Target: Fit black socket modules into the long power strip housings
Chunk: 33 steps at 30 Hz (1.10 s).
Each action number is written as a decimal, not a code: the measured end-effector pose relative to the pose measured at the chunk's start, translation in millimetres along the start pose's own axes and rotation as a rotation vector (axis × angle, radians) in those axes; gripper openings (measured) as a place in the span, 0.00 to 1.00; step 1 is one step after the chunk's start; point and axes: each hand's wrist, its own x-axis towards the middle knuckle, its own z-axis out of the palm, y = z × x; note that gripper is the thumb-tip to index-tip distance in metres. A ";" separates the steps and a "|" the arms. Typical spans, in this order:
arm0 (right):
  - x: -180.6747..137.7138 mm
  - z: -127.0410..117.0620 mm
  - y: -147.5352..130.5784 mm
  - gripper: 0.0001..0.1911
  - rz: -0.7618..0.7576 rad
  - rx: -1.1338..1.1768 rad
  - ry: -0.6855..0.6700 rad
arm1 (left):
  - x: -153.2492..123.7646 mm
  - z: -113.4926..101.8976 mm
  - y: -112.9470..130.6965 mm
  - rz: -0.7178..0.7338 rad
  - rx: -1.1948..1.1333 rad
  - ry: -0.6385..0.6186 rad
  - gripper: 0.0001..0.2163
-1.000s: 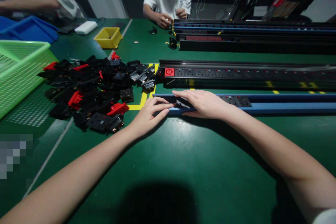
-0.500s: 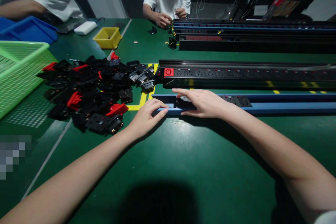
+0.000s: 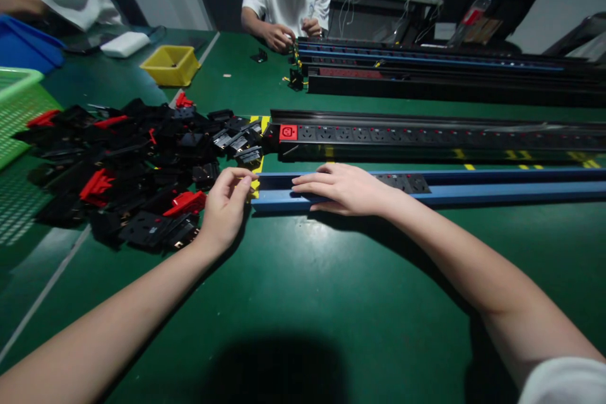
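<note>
A long blue rail (image 3: 497, 189) lies across the green table, with black socket modules (image 3: 407, 182) seated in its channel. My right hand (image 3: 343, 188) rests flat on the rail near its left end, fingers stretched out over the channel. My left hand (image 3: 226, 207) is just off the rail's left end, fingers curled, beside a heap of black and red socket modules (image 3: 127, 164). Nothing shows in its fingers.
A black power strip (image 3: 426, 136) with a red socket at its left end lies behind the blue rail. More rails (image 3: 426, 69) lie farther back, where another person's hands (image 3: 284, 35) work. A yellow bin (image 3: 171, 65), green basket (image 3: 16, 107) and blue bin (image 3: 23, 47) stand left.
My left hand has come off the rail's end and drawn back left toward the module heap. My right hand stays on the rail, now flatter. The view has shifted right.
</note>
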 end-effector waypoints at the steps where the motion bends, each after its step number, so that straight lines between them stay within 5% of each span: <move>1: 0.3 -0.3 -0.1 0.23 0.002 0.009 0.001 | 0.0 0.6 0.2 -0.006 0.005 -0.008 0.10; 14: 1.8 -3.0 -0.2 0.18 0.031 0.053 0.009 | -0.6 1.9 5.1 -0.045 0.049 -0.076 0.10; 33: 0.9 -3.6 -3.5 0.19 0.105 -0.046 -0.005 | 6.6 2.5 -4.5 -0.135 -0.147 0.087 0.12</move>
